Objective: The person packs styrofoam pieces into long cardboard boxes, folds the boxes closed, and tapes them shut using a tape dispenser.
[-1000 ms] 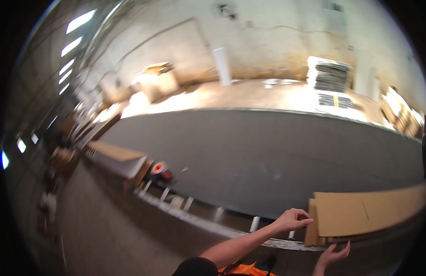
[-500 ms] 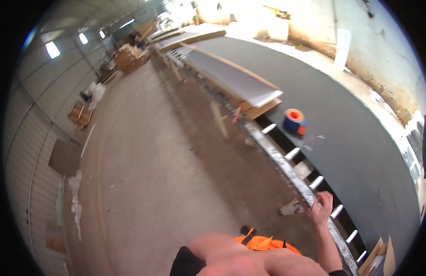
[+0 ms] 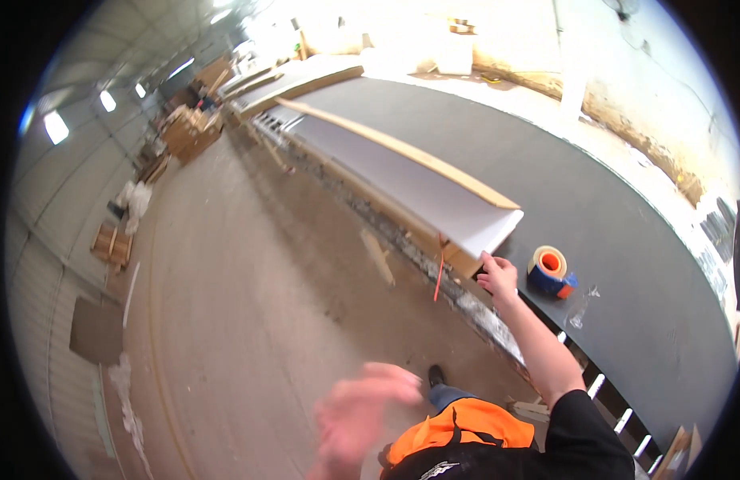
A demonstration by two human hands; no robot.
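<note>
A long, narrow white panel (image 3: 410, 176) lies on the grey tabletop (image 3: 618, 232), with brown cardboard (image 3: 458, 258) beneath it and a strip of brown edging along its far side. My right hand (image 3: 498, 278) reaches out over the table's near edge. Its thumb and fingers close on the near corner of the white panel. Beside that hand stands a tape roll in a blue and orange dispenser (image 3: 551, 274). My left hand (image 3: 362, 412) hangs over the floor in front of my body; motion smears its fingers, and nothing can be made out in it.
A thin orange strip (image 3: 440, 272) dangles at the table's near edge. White rollers (image 3: 623, 420) line the gap beside the tabletop. Clear plastic film (image 3: 580, 308) lies by the tape. Cardboard pieces (image 3: 680, 452) stand at lower right. Stacked cartons (image 3: 192, 132) sit far down the floor.
My right hand has gone from the metal edge rail forward to the panel's corner. My left hand has come into view. The panel and tape now appear nearer.
</note>
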